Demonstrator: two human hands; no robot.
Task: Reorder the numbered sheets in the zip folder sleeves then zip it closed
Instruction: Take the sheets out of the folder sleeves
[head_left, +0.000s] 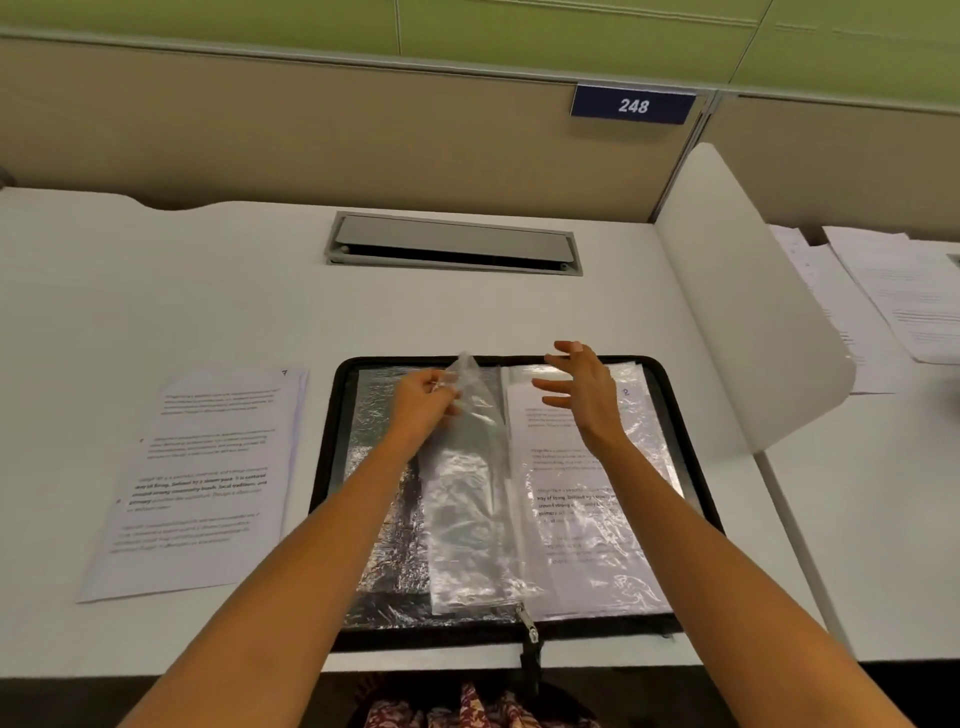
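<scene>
Fingers of my left hand (422, 402) pinch a crinkly clear plastic sleeve (462, 493); my right hand (584, 397) hovers, fingers spread, over sheet "2" (566, 467).

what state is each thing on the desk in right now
zip folder: unzipped, open flat
clear sleeve: raised, looks empty
left hand: fingers pinch the clear sleeve's top
right hand: open, fingers spread above sheet 2
sheet 2: inside the right-side sleeve
loose sheets: stacked on desk, left of zip folder
</scene>
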